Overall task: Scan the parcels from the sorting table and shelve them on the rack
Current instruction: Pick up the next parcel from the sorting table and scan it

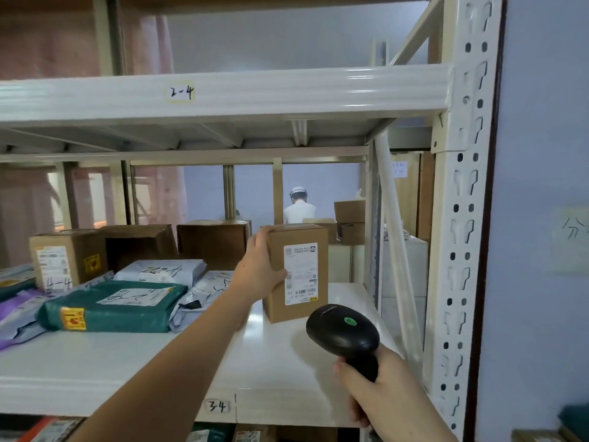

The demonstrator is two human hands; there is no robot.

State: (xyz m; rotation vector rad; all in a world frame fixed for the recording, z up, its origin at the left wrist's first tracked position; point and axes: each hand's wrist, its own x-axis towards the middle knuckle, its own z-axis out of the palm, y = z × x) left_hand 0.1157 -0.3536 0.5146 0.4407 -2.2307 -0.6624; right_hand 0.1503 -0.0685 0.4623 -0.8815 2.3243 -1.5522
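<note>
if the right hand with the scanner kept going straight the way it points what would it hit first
Most likely the upright cardboard box on the shelf, which the left hand holds. The right hand aims the scanner toward its label; depth is uncertain.

The left hand (259, 266) grips a small cardboard box (296, 272) standing upright on the white rack shelf (127, 365), its label facing out. The right hand (376, 387) holds a black scanner (344, 333) just in front of it. A green mailer (114, 306) and other parcels lie to the left.
</note>
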